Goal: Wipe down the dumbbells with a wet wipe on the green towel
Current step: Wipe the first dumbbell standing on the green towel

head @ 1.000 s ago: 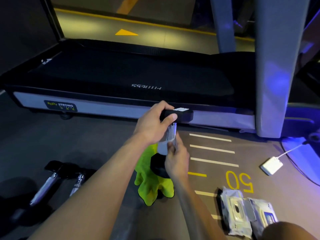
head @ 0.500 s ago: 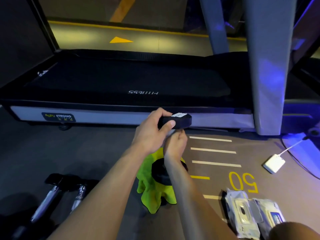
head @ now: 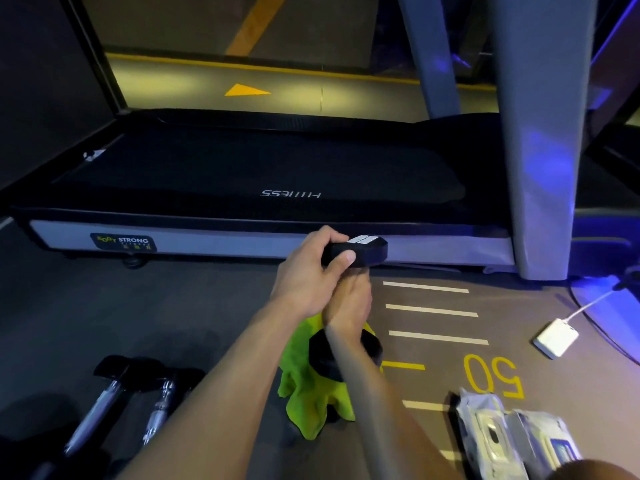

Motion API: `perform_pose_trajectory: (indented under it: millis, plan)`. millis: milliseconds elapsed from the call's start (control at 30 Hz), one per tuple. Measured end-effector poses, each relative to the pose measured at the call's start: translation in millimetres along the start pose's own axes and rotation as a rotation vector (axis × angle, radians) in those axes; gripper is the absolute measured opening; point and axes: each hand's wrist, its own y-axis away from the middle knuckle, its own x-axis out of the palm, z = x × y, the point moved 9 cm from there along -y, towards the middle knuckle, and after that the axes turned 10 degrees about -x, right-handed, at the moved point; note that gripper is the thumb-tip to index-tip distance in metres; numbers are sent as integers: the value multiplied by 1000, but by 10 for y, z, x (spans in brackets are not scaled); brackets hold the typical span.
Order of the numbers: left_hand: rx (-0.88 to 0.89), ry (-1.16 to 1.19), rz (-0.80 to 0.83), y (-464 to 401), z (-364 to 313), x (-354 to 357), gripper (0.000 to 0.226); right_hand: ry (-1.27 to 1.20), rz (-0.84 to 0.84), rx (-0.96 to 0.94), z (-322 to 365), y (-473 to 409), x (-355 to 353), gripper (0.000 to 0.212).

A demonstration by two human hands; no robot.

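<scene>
A black dumbbell (head: 360,250) stands upright with its lower head (head: 320,355) on the crumpled green towel (head: 308,400). My left hand (head: 308,275) grips the dumbbell's top head. My right hand (head: 351,301) is wrapped round the handle just under that head; the handle and the wet wipe are hidden inside it.
Two more dumbbells (head: 104,403) (head: 161,407) lie on the dark floor at the lower left. Wet wipe packs (head: 498,441) lie at the lower right, near a white charger (head: 556,341) with its cable. A treadmill (head: 263,188) and its grey upright (head: 540,168) stand right behind.
My right hand has slid up the handle from near the lower head to just under the top head, covering the wipe. My left hand kept its grip on the top.
</scene>
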Motion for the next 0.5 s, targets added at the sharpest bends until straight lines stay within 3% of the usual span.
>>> perform_pose_trajectory:
  millis: [33, 100, 200, 267, 300, 367, 433, 500]
  plan:
    - [-4, 2, -1, -13, 23, -13, 16, -39, 31, 84, -98, -120, 5, 29]
    - [-16, 35, 15, -23, 73, -26, 13, -81, 263, 225, -184, -236, 86, 34]
    - [-6, 72, 40, -35, 90, -19, 14, 10, 547, 291, -380, -205, 156, 35]
    - [-8, 74, 35, -41, 85, -13, 15, 236, 477, 204, -444, -284, 2, 30]
    - [-12, 70, 31, -43, 78, -5, 16, 293, 333, 124, -441, -335, -145, 27]
    - [-10, 64, 28, -26, 41, 21, 17, 194, 116, -18, -279, -269, -361, 27]
    - [-7, 60, 31, -5, 5, 45, 18, 60, 65, -72, -163, -76, -388, 33]
    - [9, 57, 34, -7, -5, 65, 18, 42, 128, -23, -215, 52, -273, 37]
